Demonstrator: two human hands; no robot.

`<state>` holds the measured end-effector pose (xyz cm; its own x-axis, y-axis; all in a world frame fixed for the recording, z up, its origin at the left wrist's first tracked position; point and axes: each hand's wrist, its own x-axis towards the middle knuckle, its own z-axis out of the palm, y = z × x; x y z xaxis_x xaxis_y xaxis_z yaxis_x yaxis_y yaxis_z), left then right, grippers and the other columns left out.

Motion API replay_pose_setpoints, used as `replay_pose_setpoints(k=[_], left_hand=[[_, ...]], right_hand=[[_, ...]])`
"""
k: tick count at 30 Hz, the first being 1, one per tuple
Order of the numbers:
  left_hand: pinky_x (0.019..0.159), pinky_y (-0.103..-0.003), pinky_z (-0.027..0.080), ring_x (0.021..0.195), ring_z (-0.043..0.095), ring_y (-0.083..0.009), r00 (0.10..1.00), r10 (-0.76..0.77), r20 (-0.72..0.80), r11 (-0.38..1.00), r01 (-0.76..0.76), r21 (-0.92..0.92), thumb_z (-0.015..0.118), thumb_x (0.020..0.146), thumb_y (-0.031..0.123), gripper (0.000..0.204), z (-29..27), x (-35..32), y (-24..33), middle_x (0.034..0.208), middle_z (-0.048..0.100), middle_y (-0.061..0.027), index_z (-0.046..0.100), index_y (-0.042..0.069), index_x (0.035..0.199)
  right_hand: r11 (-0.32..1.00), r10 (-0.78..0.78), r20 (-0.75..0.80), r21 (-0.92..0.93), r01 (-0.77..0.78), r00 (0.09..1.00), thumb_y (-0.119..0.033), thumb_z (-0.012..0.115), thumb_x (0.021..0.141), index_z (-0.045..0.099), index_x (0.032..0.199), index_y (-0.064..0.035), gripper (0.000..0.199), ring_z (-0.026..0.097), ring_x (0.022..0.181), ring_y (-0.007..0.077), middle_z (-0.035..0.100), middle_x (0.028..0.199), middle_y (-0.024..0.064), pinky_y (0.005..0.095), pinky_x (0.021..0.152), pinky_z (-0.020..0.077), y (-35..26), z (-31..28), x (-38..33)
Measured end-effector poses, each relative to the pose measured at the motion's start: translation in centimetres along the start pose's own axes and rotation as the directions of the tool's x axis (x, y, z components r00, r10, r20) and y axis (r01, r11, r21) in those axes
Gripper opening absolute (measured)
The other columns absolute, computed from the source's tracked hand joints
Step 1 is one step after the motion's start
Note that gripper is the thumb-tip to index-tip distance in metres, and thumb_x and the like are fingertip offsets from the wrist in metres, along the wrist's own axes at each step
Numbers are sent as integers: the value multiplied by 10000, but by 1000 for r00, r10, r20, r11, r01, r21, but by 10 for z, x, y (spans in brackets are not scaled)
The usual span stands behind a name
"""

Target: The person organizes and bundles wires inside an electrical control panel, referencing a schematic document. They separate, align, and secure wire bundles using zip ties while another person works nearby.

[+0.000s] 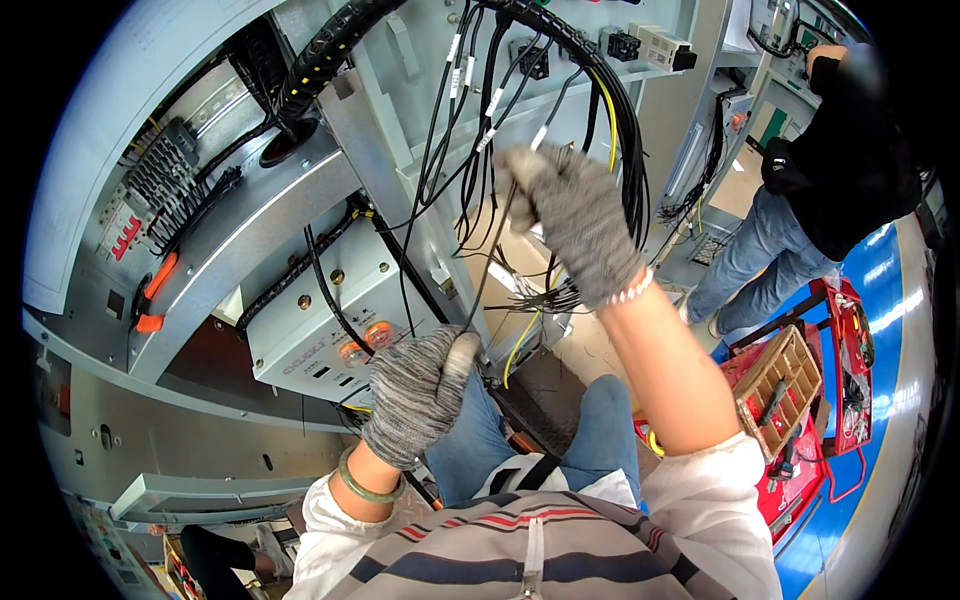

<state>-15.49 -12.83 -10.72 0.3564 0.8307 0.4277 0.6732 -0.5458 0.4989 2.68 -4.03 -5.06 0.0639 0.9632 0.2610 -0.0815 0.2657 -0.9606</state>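
Grey knit gloves cover both my hands. My right hand (580, 215) is raised and closed on a thin black wire (490, 262) just below its white marker sleeve (539, 137). Lower and to the left, my left hand (420, 392) is closed around the lower part of the same wire, which runs between my hands. Several other black wires (432, 150) with white marker sleeves hang from the thick cable bundle (580, 45) above. Behind my left hand is a pale grey panel box (325, 320) with orange-red round parts.
At left, the metal cabinet holds terminal blocks (170, 165) and an orange-handled tool (160, 285). A person (835, 170) in black and jeans stands at the right. Nearby, a red tool cart (850, 350) carries a wooden compartment box (780, 390). Loose wire ends (555, 298) hang beyond my knees.
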Motion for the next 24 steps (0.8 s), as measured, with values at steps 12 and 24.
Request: replay_pose_setpoints(k=[12,24], left_hand=[[562,-253,461,563,558,-135,967,-254,-10,855,220,-469,520,876,151,321,-9,38,-1,753,599,-92,511,-7,1156],[536,-215,488,602,570,-89,947,110,-303,907,-220,-359,449,941,216,368,31,168,44,998,621,-81,437,23,1254]], right_hand=[[575,-692,-67,-653,493,719,-318,614,834,619,1007,-37,330,615,746,207,634,821,122,313,710,498,-22,-56,8],[658,-513,72,-607,446,856,-233,509,886,507,1224,-97,364,602,939,324,609,1039,191,366,819,470,-32,-71,34]])
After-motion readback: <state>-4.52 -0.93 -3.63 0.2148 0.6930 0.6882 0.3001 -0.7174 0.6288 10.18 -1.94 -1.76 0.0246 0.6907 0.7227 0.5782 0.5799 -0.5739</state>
